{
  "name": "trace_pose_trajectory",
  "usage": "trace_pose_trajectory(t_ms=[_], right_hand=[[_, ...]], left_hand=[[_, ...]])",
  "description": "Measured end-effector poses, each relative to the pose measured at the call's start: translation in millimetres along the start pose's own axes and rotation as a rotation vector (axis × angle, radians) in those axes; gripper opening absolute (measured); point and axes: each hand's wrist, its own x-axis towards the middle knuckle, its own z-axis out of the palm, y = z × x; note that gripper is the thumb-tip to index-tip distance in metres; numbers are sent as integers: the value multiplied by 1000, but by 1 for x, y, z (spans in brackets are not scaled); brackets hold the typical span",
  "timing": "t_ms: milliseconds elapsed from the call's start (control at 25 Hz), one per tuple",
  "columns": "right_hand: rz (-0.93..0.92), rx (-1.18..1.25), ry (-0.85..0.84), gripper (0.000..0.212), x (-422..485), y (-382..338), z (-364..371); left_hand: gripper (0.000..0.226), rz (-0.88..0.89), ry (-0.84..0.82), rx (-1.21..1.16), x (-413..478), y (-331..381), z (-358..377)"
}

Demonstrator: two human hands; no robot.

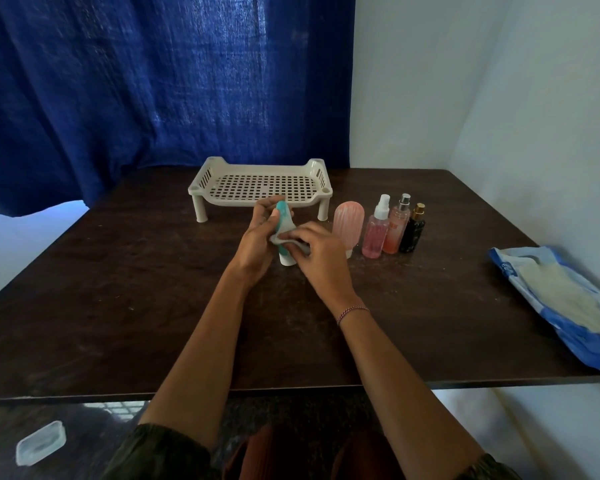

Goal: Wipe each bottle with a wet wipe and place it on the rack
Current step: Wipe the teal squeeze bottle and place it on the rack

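Left hand (257,237) gripping teal tube (284,216) mid-table, right hand (317,252) pinching wet wipe (286,237) against it, empty rack (260,188) just behind near far edge, four bottles (392,226) right, bare table (118,289) toward near edge.

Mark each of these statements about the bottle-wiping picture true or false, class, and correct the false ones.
1. The rack has no bottles on it. True.
2. The left hand holds a teal and white tube while the right hand presses a wet wipe against it. True.
3. Four containers stand in a row to the left of the rack. False: the pink tube, pink spray bottle, peach spray bottle and black bottle stand to its right.
4. The wipes pack lies at the table's right edge. True.
5. The black bottle lies on its side. False: it stands upright.
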Motion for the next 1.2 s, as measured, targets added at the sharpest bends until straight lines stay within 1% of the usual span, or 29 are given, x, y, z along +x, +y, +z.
trace_pose_trajectory(t_ms=[120, 320, 440, 520, 640, 880, 960, 1120, 1200], right_hand=[[10, 1, -20, 19, -1, 2, -2], [-6, -11, 75, 20, 1, 3, -3], [-46, -8, 42, 25, 1, 2, -2], [-51, -4, 17, 30, 0, 3, -3], [-16, 1, 49, 33, 1, 6, -6], [-68, -38, 23, 28, 0, 9, -7], [-50, -58, 29, 23, 0, 11, -9], [-33, -154, 118, 23, 2, 10, -10], [-29, -112, 153, 23, 1, 8, -8]], left_hand=[[22, -7, -5, -14, -1, 0, 1], [21, -42, -41, -62, -4, 0, 5], [20, -32, -76, -72, -4, -1, 4], [19, -33, -68, -62, -4, 0, 4], [19, -36, -81, -56, -5, 0, 6], [18, -29, -75, -71, -2, -1, 1], [19, -35, -77, -76, -1, -2, 0], [20, -55, -144, -94, 0, -5, 0], [21, -59, -174, -77, 0, -5, 1]])
